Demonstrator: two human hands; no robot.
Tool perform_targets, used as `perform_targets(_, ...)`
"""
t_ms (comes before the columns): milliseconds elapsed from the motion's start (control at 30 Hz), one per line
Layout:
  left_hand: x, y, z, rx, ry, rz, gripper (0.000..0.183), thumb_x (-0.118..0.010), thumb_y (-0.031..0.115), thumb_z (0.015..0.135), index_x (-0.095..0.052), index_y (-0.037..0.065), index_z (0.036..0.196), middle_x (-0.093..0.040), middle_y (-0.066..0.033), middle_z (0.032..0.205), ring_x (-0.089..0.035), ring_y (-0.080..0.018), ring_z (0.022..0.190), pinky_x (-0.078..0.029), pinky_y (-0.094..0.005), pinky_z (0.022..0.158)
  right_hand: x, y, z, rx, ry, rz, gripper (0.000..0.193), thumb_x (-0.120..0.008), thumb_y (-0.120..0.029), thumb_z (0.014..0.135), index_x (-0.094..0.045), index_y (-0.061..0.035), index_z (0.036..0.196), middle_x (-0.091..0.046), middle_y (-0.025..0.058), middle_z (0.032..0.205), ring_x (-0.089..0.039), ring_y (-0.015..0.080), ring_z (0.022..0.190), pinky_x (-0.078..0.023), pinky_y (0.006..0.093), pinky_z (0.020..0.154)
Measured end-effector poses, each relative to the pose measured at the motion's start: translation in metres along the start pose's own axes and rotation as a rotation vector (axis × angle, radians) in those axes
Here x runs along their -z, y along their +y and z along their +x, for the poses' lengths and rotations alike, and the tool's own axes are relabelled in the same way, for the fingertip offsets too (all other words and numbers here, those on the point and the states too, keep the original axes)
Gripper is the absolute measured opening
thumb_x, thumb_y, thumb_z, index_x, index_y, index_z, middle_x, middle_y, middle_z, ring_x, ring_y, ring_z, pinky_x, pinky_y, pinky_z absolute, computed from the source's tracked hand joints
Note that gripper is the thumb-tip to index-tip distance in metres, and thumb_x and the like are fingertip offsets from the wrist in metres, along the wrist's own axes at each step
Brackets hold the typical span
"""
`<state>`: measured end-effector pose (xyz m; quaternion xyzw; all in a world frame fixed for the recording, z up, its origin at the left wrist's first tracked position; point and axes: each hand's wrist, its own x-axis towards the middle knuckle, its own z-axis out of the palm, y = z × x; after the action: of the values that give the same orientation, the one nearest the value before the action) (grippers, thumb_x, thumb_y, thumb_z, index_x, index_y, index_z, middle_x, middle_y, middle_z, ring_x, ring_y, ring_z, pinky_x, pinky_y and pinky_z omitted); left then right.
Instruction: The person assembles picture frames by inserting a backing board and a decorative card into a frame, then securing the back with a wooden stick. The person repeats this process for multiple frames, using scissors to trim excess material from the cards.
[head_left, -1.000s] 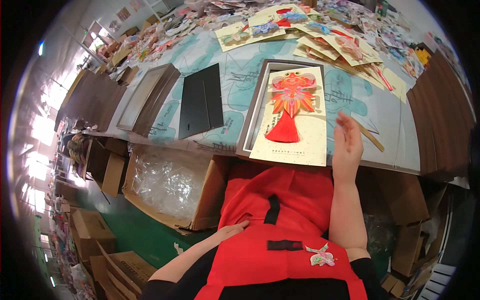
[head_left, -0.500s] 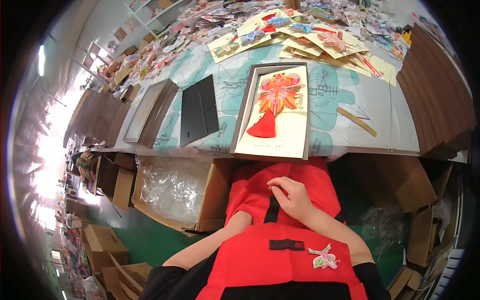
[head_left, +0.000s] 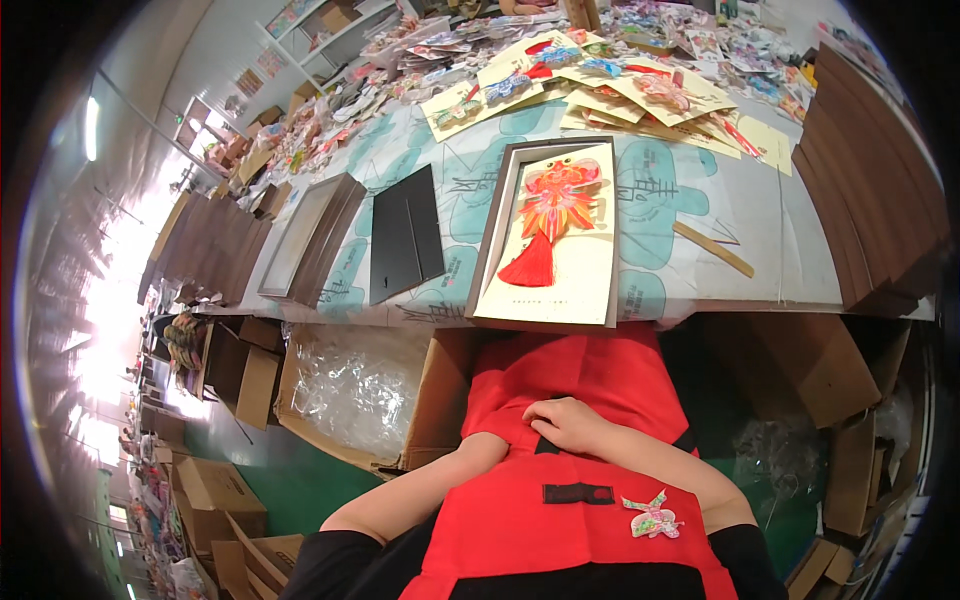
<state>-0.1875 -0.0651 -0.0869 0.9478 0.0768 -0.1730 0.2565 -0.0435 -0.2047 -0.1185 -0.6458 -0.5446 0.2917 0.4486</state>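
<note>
My left forearm [head_left: 425,485] reaches across to the front of the red apron [head_left: 560,370]. Past the wrist, the left hand is hidden in the apron's cloth, seemingly in a pocket. My right hand [head_left: 568,424] lies against the apron just beside it, fingers curled in and pressed together; whether they pinch anything cannot be seen. In front of me, at the table's near edge, a dark brown frame [head_left: 491,235] lies tilted. Inside it is a cream card [head_left: 540,302] bearing an orange-red fish-shaped ornament [head_left: 563,190] with a red tassel [head_left: 530,262].
Left of the frame lie a black backing board [head_left: 407,235] and stacked glazed frames [head_left: 315,240]. To the right are a flat wooden stick [head_left: 713,248] and a tall stack of brown frames [head_left: 870,190]. Ornament cards [head_left: 670,95] pile up behind. Below stands a carton of clear plastic [head_left: 350,385].
My right hand has lowered a little onto the apron and moved nearer the left wrist. The view has shifted slightly, while the table's things stay in place.
</note>
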Motion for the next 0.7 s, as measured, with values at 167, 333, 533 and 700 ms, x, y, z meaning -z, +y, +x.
perform_targets(167,0.046,0.027,-0.028,0.077,-0.282,0.173,0.026,-0.052,0.019,0.084,-0.058,-0.002,0.097,-0.063,-0.0237,0.09,-0.061,-0.039,0.087,-0.048,-0.0465,0.076,0.003,-0.001,-0.002,-0.081,-0.068,-0.003,0.02,-0.051,-0.019,0.087,-0.06,-0.006,0.1,-0.064,0.0134,0.097,-0.06,0.0314,0.092,-0.048,0.0412,0.078)
perform_targets(333,0.147,0.033,-0.06,0.156,-0.19,0.054,0.024,-0.052,0.014,0.087,-0.055,0.006,0.11,-0.064,-0.0186,0.093,-0.061,-0.038,0.087,-0.049,-0.0425,0.072,0.023,-0.032,-0.001,0.167,0.311,0.015,0.025,-0.06,-0.015,0.082,-0.058,-0.0048,0.104,-0.06,0.0127,0.102,-0.059,0.0312,0.095,-0.049,0.0384,0.08)
perform_targets(533,0.128,0.052,-0.031,0.033,0.193,-0.045,0.015,-0.045,0.02,0.094,-0.048,0.008,0.104,-0.063,-0.0194,0.077,-0.061,-0.039,0.075,-0.046,-0.0475,0.063,0.037,-0.061,0.007,0.41,0.315,-0.258,0.038,-0.07,-0.013,0.07,-0.057,-0.0041,0.105,-0.057,0.0116,0.106,-0.058,0.0295,0.091,-0.049,0.0364,0.077)
perform_targets(700,0.103,0.053,-0.01,-0.044,0.187,-0.091,0.015,-0.046,0.02,0.094,-0.045,0.009,0.104,-0.062,-0.0176,0.071,-0.061,-0.0384,0.067,-0.046,-0.0475,0.058,0.047,-0.057,-0.009,0.318,0.413,-0.516,0.045,-0.073,-0.009,0.059,-0.057,-0.0045,0.101,-0.056,0.0076,0.098,-0.057,0.0245,0.076,-0.047,0.0332,0.064)
